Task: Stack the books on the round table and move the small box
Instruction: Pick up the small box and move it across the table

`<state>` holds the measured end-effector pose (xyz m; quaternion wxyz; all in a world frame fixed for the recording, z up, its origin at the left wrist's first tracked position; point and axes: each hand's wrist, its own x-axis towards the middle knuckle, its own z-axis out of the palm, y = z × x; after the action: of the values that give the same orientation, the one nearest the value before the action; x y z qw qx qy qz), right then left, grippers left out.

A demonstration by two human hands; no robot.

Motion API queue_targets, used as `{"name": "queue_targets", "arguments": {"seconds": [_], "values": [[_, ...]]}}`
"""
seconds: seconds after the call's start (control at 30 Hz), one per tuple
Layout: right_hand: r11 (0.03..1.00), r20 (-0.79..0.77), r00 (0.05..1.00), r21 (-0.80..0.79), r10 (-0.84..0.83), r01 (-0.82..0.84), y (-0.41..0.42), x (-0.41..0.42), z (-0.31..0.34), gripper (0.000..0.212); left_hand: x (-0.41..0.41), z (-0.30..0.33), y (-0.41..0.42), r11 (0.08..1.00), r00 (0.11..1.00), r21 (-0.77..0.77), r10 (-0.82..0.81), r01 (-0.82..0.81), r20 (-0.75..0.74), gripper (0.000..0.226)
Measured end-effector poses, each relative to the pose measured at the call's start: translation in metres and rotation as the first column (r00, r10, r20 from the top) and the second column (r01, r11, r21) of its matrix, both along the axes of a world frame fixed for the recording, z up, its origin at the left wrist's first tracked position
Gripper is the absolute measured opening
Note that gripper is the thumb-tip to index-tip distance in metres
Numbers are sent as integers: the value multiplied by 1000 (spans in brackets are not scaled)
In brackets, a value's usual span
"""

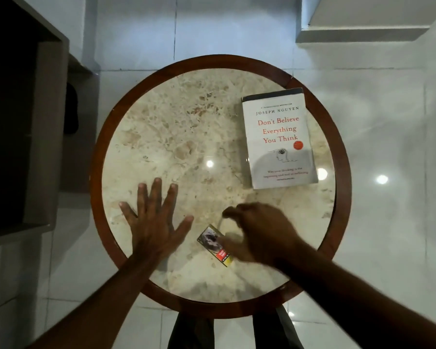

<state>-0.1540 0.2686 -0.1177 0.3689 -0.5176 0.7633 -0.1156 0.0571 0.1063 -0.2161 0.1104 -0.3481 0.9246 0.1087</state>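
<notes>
I see my left hand [154,220] spread flat on the bench [186,127] at seven o'clock, my right hand [259,233] curled loosely over the box [213,244], blurred.

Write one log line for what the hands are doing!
left hand: flat on table | right hand: over small box | book: untouched

White red-lettered book [278,139], beige marbled brown-rimmed table [161,127]

Right hand [259,233] over small box [215,245]; left hand [154,217] flat.
</notes>
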Motion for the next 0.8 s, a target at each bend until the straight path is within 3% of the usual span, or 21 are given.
{"name": "queue_targets", "arguments": {"seconds": [0.1, 0.2, 0.3, 0.43, 0.5, 0.57, 0.7, 0.8], "values": [[1000, -171, 985, 16, -15, 18, -3, 47, -15, 97, 0, -8, 1, 999, 998, 38, 16, -18, 56, 94], [993, -279, 960, 115, 29, 3, -2, 69, -28, 113, 0, -12, 1, 999, 999, 30, 14, -16, 47, 94], [963, -301, 939, 256, 166, -88, -2, 69, -40, 111, 3, -12, 1, 1000, 999, 21, 10, -11, 37, 96], [935, -278, 909, 266, 309, -236, -5, 68, -47, 80, 1, -11, 1, 999, 999, 33, 13, -14, 43, 98], [959, -226, 945, 209, 236, -189, -12, 65, -45, 69, 3, -12, 0, 999, 1000, 42, 14, -15, 28, 99], [989, -191, 979, 142, 66, -39, -33, 55, -40, 66, 4, -14, -1, 999, 1000, 52, 10, -10, 0, 99], [973, -176, 957, -7, -230, 232, -106, 19, -39, 68, 5, -19, -1, 998, 999, 59, 28, -26, -36, 96], [949, -168, 936, -106, -311, 296, -172, -8, -44, 70, 6, -20, -2, 997, 999, 67, 32, -29, -42, 94]]}}
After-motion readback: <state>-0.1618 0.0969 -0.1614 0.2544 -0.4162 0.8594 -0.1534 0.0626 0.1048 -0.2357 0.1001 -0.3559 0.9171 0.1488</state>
